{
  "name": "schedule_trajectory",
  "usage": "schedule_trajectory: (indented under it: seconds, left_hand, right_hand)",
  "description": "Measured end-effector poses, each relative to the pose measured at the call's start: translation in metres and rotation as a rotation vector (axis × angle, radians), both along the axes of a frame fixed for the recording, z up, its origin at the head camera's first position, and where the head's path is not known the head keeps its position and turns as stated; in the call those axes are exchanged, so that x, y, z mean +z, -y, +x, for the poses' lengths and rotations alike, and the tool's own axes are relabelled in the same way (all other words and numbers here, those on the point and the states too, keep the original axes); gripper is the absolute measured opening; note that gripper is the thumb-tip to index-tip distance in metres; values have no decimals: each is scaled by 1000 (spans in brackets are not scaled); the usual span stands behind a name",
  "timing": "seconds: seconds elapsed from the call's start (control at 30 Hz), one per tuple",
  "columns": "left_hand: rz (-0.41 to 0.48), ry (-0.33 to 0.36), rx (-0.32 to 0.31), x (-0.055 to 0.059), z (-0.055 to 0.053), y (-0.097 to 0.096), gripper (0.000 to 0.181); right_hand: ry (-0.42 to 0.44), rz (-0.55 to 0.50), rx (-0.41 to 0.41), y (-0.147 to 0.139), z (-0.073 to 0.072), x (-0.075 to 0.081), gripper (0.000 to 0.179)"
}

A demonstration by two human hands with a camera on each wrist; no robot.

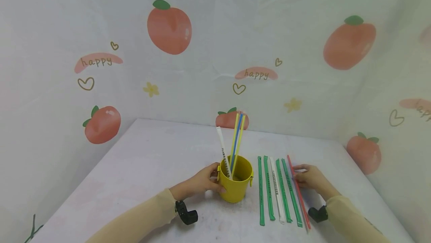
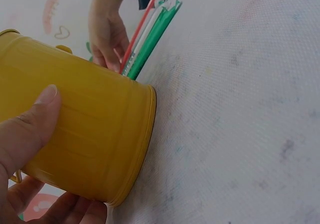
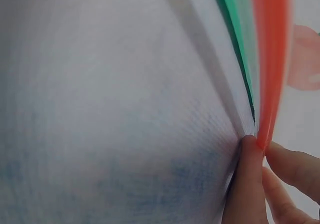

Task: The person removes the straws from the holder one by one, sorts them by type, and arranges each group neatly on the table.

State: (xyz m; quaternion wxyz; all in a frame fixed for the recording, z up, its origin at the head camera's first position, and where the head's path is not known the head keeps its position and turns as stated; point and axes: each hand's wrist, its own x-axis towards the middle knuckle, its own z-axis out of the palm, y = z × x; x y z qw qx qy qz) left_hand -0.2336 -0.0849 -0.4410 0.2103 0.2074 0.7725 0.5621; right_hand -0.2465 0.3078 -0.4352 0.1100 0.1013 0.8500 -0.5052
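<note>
A small yellow bucket (image 1: 234, 188) stands upright on the table, and my left hand (image 1: 203, 180) grips its left side. The left wrist view shows the thumb (image 2: 35, 124) along the bucket wall and the other fingers beneath. Several straws lean in the bucket: a white paper-wrapped straw (image 1: 220, 142), a blue straw (image 1: 237, 134) and yellow ones. To the right, my right hand (image 1: 311, 179) pinches a red straw (image 1: 302, 202) between thumb and fingers. The right wrist view has the red straw (image 3: 271, 59) rising from the fingertips, its lower end hidden by them.
Between the bucket and my right hand, several green-wrapped straws (image 1: 260, 190) and a white-wrapped straw (image 1: 277, 192) lie side by side on the white table (image 1: 188, 142). A white backdrop (image 1: 198, 85) printed with fruit closes off the back and sides. Each wrist carries a black camera (image 1: 186, 213).
</note>
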Motion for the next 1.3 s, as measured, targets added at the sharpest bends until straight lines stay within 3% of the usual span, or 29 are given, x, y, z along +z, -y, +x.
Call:
schedule_trajectory:
  seconds: [0.3, 1.3]
  left_hand:
    - [3, -2, -6, 2, 2, 0, 71]
    - [-1, -21, -12, 1, 2, 0, 67]
  right_hand:
    - [35, -31, -20, 1, -1, 1, 53]
    - [84, 65, -31, -1, -4, -1, 51]
